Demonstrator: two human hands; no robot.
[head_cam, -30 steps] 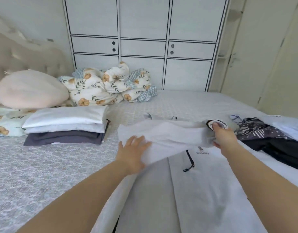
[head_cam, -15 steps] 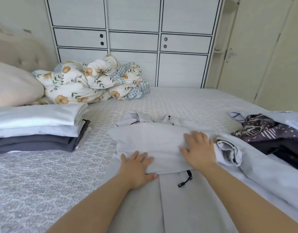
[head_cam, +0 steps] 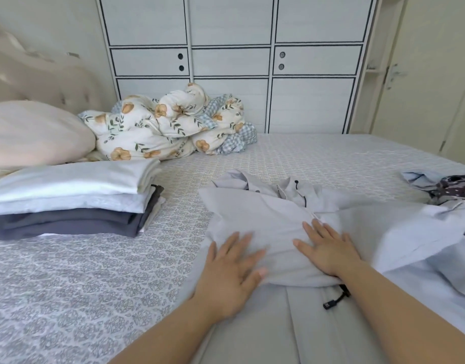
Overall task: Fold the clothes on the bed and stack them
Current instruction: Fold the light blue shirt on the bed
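Observation:
A light grey jacket (head_cam: 255, 219) with a black zipper pull lies spread on the bed in front of me, one sleeve folded across its chest. My left hand (head_cam: 231, 269) presses flat on the folded sleeve near the jacket's left edge. My right hand (head_cam: 328, 248) lies flat beside it on the same sleeve, fingers spread. A stack of folded clothes (head_cam: 74, 198), white on top and dark grey below, sits to the left. Several unfolded clothes (head_cam: 451, 187), one dark and dotted, lie at the right edge.
A crumpled floral duvet (head_cam: 168, 127) and a pale pink pillow (head_cam: 34, 132) sit near the headboard at the far left. White wardrobe doors (head_cam: 231, 61) stand behind the bed. The patterned grey bedsheet (head_cam: 81, 285) shows between the stack and the jacket.
My right hand let go of the sleeve cuff at the right and moved left onto the folded sleeve. Both hands now press flat on it, close together. My view has shifted.

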